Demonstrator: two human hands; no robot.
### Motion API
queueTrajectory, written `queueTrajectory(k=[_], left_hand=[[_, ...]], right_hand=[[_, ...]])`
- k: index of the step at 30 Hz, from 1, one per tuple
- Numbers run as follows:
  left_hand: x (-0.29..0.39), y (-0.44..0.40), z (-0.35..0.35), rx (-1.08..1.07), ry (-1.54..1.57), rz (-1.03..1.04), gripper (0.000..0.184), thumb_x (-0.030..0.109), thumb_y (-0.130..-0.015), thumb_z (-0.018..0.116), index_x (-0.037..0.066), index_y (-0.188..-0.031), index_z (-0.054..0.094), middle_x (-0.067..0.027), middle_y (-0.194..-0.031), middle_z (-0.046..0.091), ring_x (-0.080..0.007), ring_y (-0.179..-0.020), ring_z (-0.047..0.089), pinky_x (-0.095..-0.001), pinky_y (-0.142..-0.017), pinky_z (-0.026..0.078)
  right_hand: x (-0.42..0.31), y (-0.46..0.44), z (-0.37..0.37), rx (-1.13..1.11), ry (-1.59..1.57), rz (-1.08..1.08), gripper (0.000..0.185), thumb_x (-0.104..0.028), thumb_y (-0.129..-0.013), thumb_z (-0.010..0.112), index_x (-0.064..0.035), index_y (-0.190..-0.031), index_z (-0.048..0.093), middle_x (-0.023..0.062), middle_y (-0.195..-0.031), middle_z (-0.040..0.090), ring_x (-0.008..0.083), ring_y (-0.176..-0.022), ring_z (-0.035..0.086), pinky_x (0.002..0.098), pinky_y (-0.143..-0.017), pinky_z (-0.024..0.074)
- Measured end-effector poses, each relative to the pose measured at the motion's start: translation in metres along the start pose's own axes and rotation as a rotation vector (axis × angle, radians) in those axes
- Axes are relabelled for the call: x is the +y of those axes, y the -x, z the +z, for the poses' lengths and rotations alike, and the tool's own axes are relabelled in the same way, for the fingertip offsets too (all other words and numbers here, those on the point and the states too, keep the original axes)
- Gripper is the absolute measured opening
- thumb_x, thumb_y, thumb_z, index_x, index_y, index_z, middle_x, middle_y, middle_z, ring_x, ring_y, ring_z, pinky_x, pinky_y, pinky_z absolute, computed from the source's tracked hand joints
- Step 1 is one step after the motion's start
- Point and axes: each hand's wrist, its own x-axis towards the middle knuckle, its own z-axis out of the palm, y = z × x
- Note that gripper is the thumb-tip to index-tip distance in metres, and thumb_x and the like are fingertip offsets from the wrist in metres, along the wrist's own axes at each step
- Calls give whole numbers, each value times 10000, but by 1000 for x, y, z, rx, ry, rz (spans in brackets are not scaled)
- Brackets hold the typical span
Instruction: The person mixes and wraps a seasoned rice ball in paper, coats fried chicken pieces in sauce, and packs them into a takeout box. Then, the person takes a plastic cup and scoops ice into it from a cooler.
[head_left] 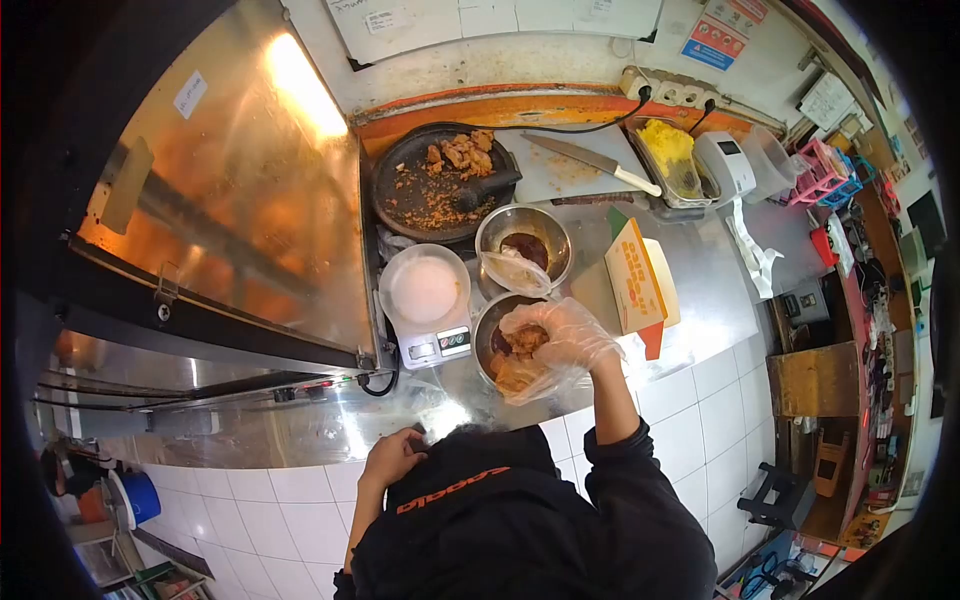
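My right hand (555, 338), in a clear plastic glove, reaches into the nearer steel bowl (484, 340). Its fingers curl around a piece of fried chicken (526, 341); another golden piece (515, 378) lies by the bowl's near rim, partly under the loose glove. Behind it stands a second steel bowl (567, 245) with dark red sauce (526, 252) and a clear plastic bag or film (517, 272) over its edge. My bare left hand (393, 458) is low by the black apron (470, 490), near the counter edge, fingers bent around something dark I cannot make out.
Left of the bowls are a kitchen scale (425, 300) and a glass-fronted warming cabinet (240, 190). Behind sit a black stone mortar (400, 180) with chicken bits, and a knife (590, 158) on a white cutting board (550, 180). An open paper box (636, 277) stands right.
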Motion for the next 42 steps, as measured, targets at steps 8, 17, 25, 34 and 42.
queueTrajectory(k=[8, 17, 25, 34, 42], left_hand=[[91, 16, -37, -246, 600, 423, 310, 102, -805, 620, 61, -1106, 558, -72, -907, 637, -167, -852, 607, -275, -779, 470], [165, 10, -17, -414, 669, 923, 920, 551, -857, 404, -20, -1368, -106, -151, -1454, -136, -230, -1347, -96, -361, -1080, -9], [179, -57, -68, 155, 1413, 611, 665, 437, -941, 245, 28, -1400, -8, -89, -1474, 7, -185, -1349, 27, -308, -1083, 32], [161, -227, -138, 738, -36, -124, 822, 593, -871, 221, -89, -1331, 218, -290, -1385, 203, -403, -1286, 231, -434, -1046, 202], [90, -332, -163, 491, 40, -425, 855, 692, -812, 173, 12, -1245, 457, -227, -1281, 428, -321, -1232, 382, -475, -984, 309]], right_hand=[[-50, 24, -25, 240, -194, 23, 389, -95, -718, 609, -65, -1105, 578, 84, -1109, 599, 225, -958, 598, 307, -891, 436], [-81, -43, 27, 960, -535, 13, 654, -138, -808, 586, -21, -1363, 260, 170, -1365, 346, 202, -1237, 357, 302, -961, 341], [-71, -25, 114, 461, -644, -85, 547, -245, -878, 521, -23, -1334, 315, 147, -1349, 371, 267, -1246, 351, 348, -1009, 294], [-41, 82, 115, 250, -920, 108, 304, -66, -858, 508, -37, -1160, 522, 80, -1161, 558, 186, -1046, 538, 295, -872, 419], [-2, 95, 81, 576, 51, 245, 146, -7, -709, 558, -43, -814, 653, 113, -788, 604, 279, -823, 542, 394, -737, 413]])
